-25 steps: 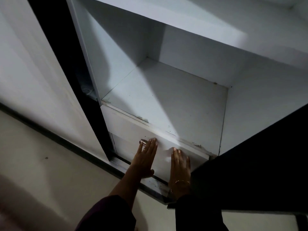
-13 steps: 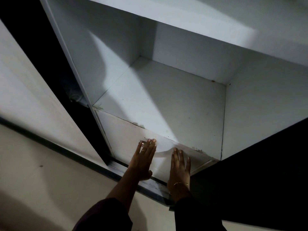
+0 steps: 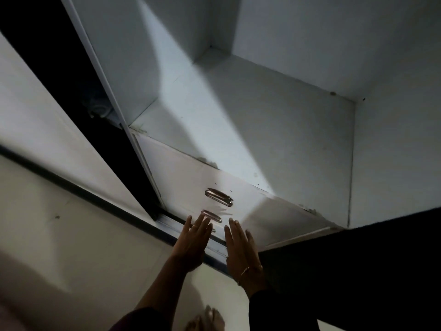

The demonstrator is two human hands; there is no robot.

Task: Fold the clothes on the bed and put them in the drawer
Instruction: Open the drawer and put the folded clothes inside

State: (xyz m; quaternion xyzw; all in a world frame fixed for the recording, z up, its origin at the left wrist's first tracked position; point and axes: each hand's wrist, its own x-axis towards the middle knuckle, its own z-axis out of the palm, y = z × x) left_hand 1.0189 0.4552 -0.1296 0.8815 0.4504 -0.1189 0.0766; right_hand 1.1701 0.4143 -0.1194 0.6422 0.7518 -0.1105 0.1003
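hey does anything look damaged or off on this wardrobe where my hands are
Yes. The shelf edge above the drawers is chipped, with dark flaked patches, and more wear shows near its right end. Both hands, left and right, are flat and open by the handles. No clothes show.

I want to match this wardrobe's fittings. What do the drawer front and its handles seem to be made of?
The drawer front looks like white laminated or painted board: flat and matt, with dark chipped spots along its top edge. The upper handle and the lower handle look like polished metal, perhaps chrome-plated: silvery with bright glints. The dim light leaves this open.
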